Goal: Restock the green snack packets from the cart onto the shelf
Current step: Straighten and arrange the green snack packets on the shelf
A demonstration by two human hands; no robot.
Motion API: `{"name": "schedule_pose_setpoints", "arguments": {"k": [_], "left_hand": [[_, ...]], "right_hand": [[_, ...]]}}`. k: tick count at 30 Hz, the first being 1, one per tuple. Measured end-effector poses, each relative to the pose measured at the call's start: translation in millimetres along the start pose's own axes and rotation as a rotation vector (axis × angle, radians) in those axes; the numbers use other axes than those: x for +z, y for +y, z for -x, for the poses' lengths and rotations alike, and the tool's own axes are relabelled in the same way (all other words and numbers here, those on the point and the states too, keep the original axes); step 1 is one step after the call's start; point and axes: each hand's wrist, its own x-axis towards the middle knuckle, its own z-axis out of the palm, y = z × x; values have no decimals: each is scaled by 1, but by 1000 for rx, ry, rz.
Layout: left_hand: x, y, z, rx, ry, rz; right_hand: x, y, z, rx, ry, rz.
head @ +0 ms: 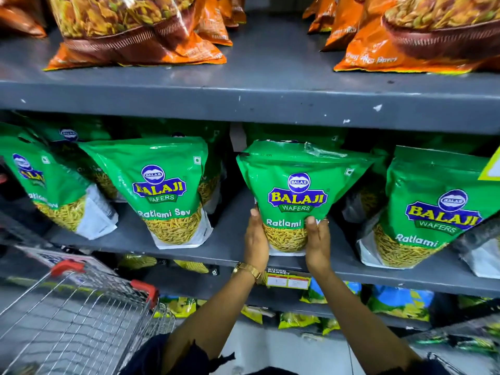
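Green snack packet [297, 196] is standing on the mid shelf [216, 247], centre-right, btwn two other green packs. Left hand [255, 239] & right hand [318, 239] are clasping its lower sides. Best to be seating the base flat, label facing out, then pushing it back level w/ neighbours. Cart [81, 315] is sitting near-left, blurred; contents can't be made out. Rear rows are lying in shadow.

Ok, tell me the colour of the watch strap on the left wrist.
Gold, a metal link strap just below the left hand. Head view shows it.
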Motion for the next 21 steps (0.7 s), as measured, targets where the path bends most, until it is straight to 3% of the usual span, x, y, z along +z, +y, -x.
{"name": "schedule_pose_setpoints", "arguments": {"k": [4, 6, 7, 10, 12, 14, 16, 18, 21], "left_hand": [[-19, 2, 16, 180, 142, -129], [-37, 9, 34, 304, 176, -204], [-48, 15, 43, 383, 174, -264], [-88, 27, 56, 677, 247, -512], [-114, 33, 55, 794, 341, -564], [-138, 39, 44, 768, 462, -503], [-162, 44, 25, 650, 562, -382], [-186, 45, 1, 466, 562, -243], [-206, 48, -29, 195, 408, 25]], "right_hand": [[3, -6, 15, -96, 164, -3], [5, -10, 38, -235, 336, 114], [5, -11, 51, -344, 343, 219], [14, -14, 80, -644, 44, 457], [37, -13, 90, -721, -202, 576], [68, -9, 94, -627, -361, 574], [103, 3, 89, -433, -400, 495], [137, 16, 80, -233, -314, 383], [175, 16, 49, 25, -64, 165]]}}
